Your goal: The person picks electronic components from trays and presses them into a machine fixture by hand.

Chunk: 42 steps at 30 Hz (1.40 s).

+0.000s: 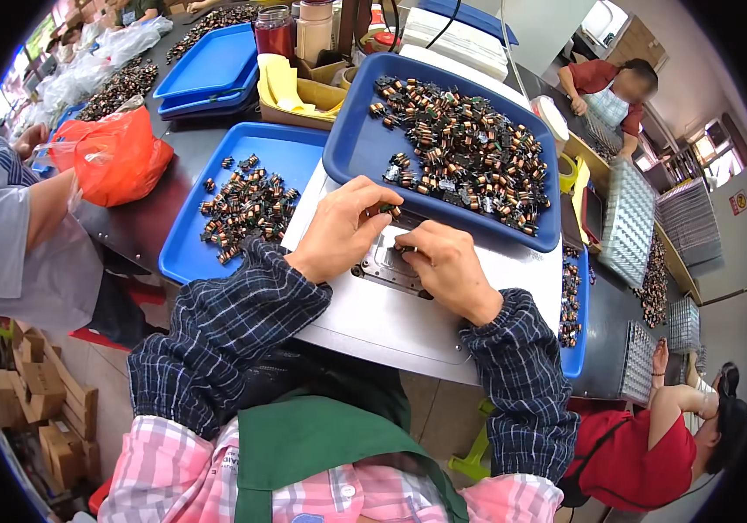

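My left hand (338, 228) is closed in a pinch on a small copper-coil component (389, 209), just off the near edge of a dark blue tray (358, 106). Close beside it, my right hand (453, 268) has its fingertips pressed together at a small dark piece, too hidden to name. Both hands are over a metal fixture (384, 272) set in a silver-white machine top (365, 324). A heap of copper-coil components with black bases fills much of the dark blue tray. Another blue tray (183, 247) with a smaller heap lies left of my left forearm.
Empty stacked blue trays (208, 59) and a yellow-lined box (304, 94) stand at the back left. A red plastic bag (116, 157) is by a person's arm at left. Two other people sit at right, near gridded racks (628, 222) and a blue tray (575, 353).
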Motion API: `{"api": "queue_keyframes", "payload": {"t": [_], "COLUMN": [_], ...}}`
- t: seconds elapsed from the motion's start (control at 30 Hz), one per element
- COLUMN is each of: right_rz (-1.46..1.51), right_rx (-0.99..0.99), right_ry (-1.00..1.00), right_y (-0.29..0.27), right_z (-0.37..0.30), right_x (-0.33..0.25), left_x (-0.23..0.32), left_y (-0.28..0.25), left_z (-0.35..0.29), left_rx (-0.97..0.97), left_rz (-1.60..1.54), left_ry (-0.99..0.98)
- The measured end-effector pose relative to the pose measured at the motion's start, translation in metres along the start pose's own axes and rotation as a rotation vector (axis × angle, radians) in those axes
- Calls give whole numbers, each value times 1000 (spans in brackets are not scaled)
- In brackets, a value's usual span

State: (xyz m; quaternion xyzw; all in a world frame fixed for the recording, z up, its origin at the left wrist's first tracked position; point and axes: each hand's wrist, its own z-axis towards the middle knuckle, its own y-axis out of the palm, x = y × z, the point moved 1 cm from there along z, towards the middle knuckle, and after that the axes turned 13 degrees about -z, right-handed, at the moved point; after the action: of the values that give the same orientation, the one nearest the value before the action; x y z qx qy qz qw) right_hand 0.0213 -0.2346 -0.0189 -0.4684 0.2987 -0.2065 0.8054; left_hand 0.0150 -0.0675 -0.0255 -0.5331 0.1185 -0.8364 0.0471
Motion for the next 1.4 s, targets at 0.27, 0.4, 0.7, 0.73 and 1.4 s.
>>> {"api": "queue_keyframes", "payload": {"t": [0.27,0.4,0.7,0.73,1.4], "right_rz": [-10,572,-7,-96,506], "right_rx": [4,75,413,291,158], "right_ry": [5,342,411,505,553], "right_y": [-2,-26,-74,-70,-50], "right_z": [0,1,-29,-33,-10], "right_x": [3,28,123,124,58], "left_x": [-1,2,0,0,3], "left_y": [1,4,11,12,8], "left_z": [0,-3,-3,-3,-6], "left_rx": [-34,-107,-297,-296,-346], "left_rz": [43,9,159,154,246], "left_ry": [16,-16,196,194,242]}}
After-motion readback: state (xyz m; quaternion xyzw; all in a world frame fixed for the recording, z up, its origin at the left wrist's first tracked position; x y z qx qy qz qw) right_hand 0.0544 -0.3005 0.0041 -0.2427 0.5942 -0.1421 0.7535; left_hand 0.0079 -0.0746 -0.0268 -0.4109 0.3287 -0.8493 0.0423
